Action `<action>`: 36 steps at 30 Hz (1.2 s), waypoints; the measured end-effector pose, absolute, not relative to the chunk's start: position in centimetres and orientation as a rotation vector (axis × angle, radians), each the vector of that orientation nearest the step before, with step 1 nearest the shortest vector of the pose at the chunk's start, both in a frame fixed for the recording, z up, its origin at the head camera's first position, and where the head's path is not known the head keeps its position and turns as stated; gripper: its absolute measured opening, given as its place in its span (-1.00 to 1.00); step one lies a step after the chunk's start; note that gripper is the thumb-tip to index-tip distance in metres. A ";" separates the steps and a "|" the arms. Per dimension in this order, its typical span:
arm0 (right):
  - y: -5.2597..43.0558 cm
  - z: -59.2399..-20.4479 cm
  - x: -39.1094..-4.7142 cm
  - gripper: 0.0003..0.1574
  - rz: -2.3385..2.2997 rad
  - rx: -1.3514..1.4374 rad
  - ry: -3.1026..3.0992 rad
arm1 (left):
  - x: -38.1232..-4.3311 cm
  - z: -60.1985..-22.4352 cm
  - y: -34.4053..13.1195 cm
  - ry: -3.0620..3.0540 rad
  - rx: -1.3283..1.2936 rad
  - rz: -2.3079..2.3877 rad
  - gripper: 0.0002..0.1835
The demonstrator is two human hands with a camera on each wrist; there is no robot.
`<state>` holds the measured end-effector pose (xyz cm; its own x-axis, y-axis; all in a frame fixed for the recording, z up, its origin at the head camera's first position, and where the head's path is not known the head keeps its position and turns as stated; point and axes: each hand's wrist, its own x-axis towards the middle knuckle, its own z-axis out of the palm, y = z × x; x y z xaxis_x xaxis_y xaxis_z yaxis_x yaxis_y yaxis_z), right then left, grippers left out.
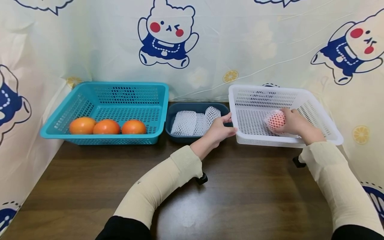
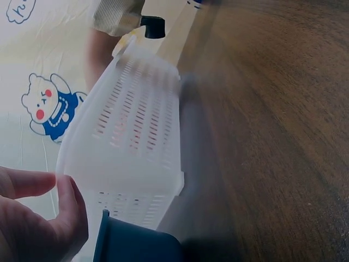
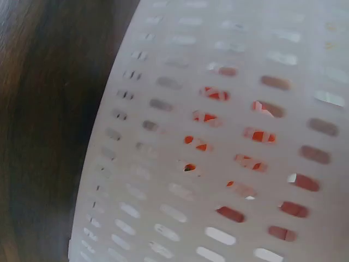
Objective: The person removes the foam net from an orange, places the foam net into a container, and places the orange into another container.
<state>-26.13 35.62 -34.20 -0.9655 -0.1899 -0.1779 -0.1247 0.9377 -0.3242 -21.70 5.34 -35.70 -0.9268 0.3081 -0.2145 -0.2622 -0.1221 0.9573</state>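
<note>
My right hand [image 1: 295, 122] reaches into the white basket [image 1: 249, 121] and grips an orange in a white foam net [image 1: 275, 120], low over the basket's floor. With thumb and fingers my left hand [image 1: 216, 132] pinches the basket's left rim; the left wrist view shows this pinch on the rim [image 2: 61, 164] up close. Through the slots of the basket wall [image 3: 163, 185], the right wrist view gives bits of the netted orange [image 3: 205, 118]; the hand is mostly hidden there.
A teal basket [image 1: 129, 111] at left holds three bare oranges [image 1: 107, 127] in a row. Between the baskets, a dark blue bin [image 1: 195, 106] contains several white foam nets [image 1: 184, 123]. All stand on a brown wooden table [image 1: 240, 186] against a printed curtain [image 1: 120, 50].
</note>
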 end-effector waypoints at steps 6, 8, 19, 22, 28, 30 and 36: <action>34.9 -33.6 -25.6 0.25 -0.496 -0.302 2.946 | -21.8 -35.8 5.1 1.802 0.067 2.088 -0.20; 34.6 -33.2 -25.3 0.23 -0.520 -0.321 2.960 | -21.8 -35.7 5.1 1.807 0.073 2.082 -0.20; 33.2 -30.9 -23.7 0.22 -0.583 -0.393 2.982 | -21.7 -35.6 5.1 1.783 0.049 2.101 -0.22; 32.7 -30.2 -23.2 0.22 -0.601 -0.438 2.994 | -21.7 -35.7 5.0 1.764 0.038 2.105 -0.23; 31.2 -28.5 -22.0 0.22 -0.607 -0.509 3.016 | -21.5 -35.6 4.5 1.740 0.027 2.084 -0.28; 30.6 -28.1 -21.7 0.22 -0.596 -0.532 3.025 | -21.4 -35.4 4.3 1.740 0.027 2.066 -0.30; 28.9 -27.2 -20.3 0.16 -0.611 -0.595 3.045 | -20.9 -35.0 3.2 1.799 0.069 1.970 -0.30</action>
<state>-20.34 28.94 -27.23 -0.9291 -0.3580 0.0929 -0.3662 0.8546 -0.3682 -20.93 3.21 -35.04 -0.8887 0.3697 -0.2710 -0.3034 -0.0313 0.9523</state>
